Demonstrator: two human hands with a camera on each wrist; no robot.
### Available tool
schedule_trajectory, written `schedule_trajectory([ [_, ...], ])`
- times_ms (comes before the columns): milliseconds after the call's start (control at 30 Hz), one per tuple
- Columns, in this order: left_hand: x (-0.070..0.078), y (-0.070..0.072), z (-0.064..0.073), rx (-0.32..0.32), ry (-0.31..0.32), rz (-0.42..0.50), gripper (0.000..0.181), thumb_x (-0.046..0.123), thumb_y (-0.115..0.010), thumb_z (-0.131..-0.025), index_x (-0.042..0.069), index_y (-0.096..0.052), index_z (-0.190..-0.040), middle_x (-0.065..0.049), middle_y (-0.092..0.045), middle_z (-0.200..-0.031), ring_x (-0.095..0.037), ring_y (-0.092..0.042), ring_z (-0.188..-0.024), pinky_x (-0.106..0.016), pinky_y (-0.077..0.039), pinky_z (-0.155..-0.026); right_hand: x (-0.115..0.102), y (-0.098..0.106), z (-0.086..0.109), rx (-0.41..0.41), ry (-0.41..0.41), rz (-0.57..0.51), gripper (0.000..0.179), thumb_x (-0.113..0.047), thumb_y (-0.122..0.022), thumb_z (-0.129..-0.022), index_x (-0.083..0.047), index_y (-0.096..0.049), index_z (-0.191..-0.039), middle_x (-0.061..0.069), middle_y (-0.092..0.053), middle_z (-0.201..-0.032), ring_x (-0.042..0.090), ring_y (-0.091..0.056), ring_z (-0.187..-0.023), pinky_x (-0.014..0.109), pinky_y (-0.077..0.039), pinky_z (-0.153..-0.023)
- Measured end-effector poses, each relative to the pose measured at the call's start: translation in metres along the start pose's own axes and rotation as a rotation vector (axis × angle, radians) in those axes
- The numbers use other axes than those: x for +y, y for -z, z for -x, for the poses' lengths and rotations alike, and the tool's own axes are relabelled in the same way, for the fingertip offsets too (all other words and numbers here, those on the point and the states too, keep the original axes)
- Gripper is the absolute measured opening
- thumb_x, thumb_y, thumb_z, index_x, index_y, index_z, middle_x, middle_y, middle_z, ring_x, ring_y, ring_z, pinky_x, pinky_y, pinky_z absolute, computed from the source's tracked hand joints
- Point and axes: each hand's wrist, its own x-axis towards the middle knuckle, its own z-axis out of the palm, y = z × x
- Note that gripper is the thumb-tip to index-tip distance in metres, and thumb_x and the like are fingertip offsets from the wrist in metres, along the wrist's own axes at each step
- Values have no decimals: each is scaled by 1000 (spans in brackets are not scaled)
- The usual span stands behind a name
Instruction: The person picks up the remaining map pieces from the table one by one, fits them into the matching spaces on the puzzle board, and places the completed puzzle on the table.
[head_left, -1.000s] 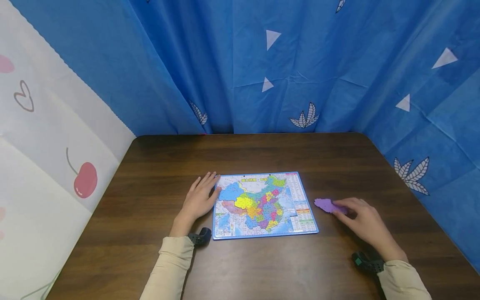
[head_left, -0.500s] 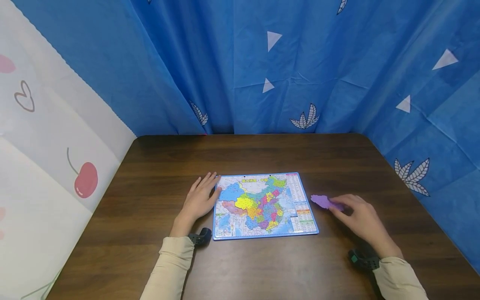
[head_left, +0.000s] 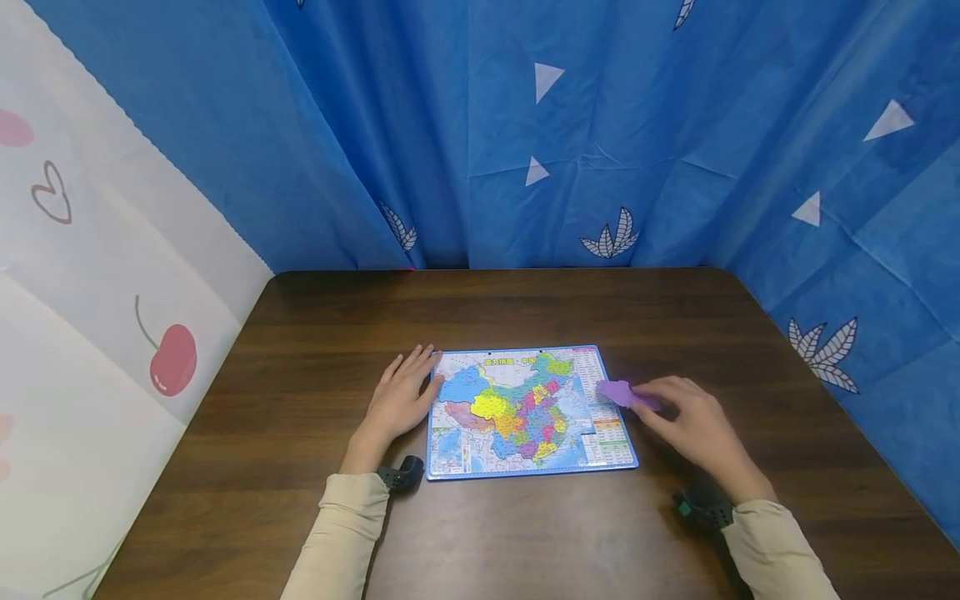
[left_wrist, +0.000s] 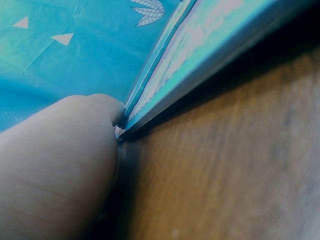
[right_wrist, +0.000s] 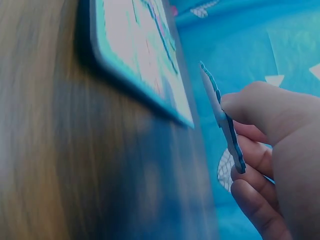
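Note:
A map puzzle board with coloured regions and a blue rim lies flat on the table. My left hand rests at its left edge with the fingers straight; the left wrist view shows the thumb against the board's edge. My right hand pinches a thin purple puzzle piece between thumb and fingers. From the head, that piece overlaps the right margin of the board. Seen from the right wrist, the puzzle piece stands edge-on, raised above the table, beside the board's corner.
The dark wooden table stretches around the board on all sides. A blue curtain hangs behind it and along the right, and a white patterned cloth hangs on the left.
My right hand has moved left with the purple puzzle piece, from the bare table to over the board's right margin. The left hand and the board have stayed in place.

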Motion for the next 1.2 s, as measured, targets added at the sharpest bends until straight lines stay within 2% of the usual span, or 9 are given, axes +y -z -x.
schedule_trajectory([
  [167,0,0,-1,0,-3,-5,58,40,-47,-107,13,-42,-158,-9,-33,-167,-27,-22,-158,-52,-11,-129,-10,-5,-6,-18,1,-22,31,-23,-82,-90,-11,-76,-117,10,-73,-113,31,-67,-103,57,-59,-87],
  [433,-1,-1,0,-1,-1,-4,58,41,-47,-107,14,-42,-159,-9,-33,-167,-27,-22,-159,-52,-11,-129,-25,-12,-15,20,85,-27,28,-22,-86,-86,-13,-78,-111,3,-73,-107,21,-66,-98,48,-61,-82],
  [667,-1,-1,0,-8,2,-5,58,41,-47,-108,14,-41,-159,-8,-32,-168,-27,-22,-159,-52,-10,-129,-36,-19,-22,31,128,-71,29,-20,-86,-85,-13,-78,-112,2,-73,-107,21,-66,-98,47,-62,-82],
  [1200,-1,-2,0,1,-1,-2,58,41,-47,-108,13,-42,-159,-8,-32,-168,-27,-22,-159,-52,-10,-129,-55,-30,-31,39,167,-120,30,-22,-86,-86,-15,-78,-114,-1,-73,-107,17,-65,-99,43,-61,-81],
])
